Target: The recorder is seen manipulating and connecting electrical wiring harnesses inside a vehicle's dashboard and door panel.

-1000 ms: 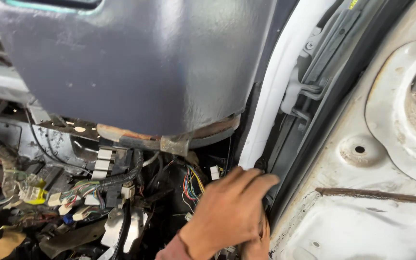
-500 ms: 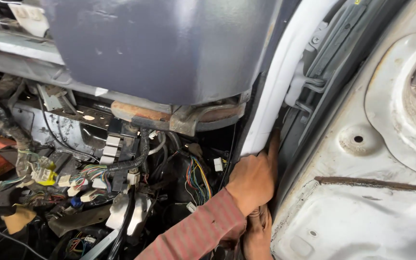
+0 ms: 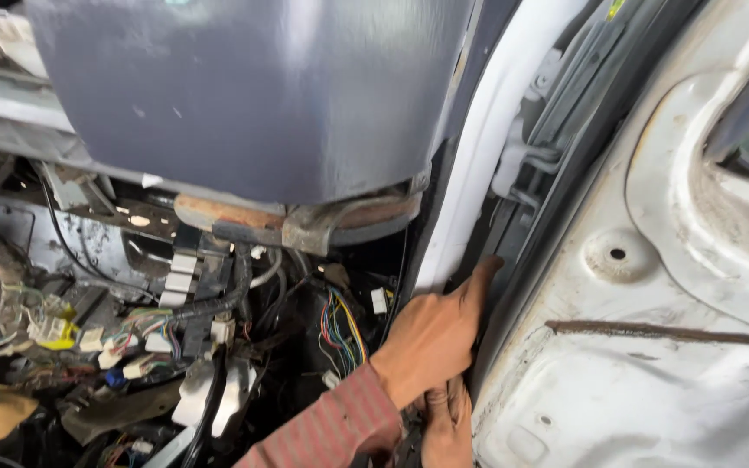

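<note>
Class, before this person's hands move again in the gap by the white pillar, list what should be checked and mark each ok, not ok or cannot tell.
1. Left hand visible, fingertip reaching into the gap beside the white painted door pillar: ok.
2. Right hand fully in view: not ok, partly hidden under the left.
3. What either grip holds: cannot tell.
4. Bundle of coloured wires clear of the left hand: ok, apart from it.
5. Red striped sleeve free of the wires: cannot tell.
</note>
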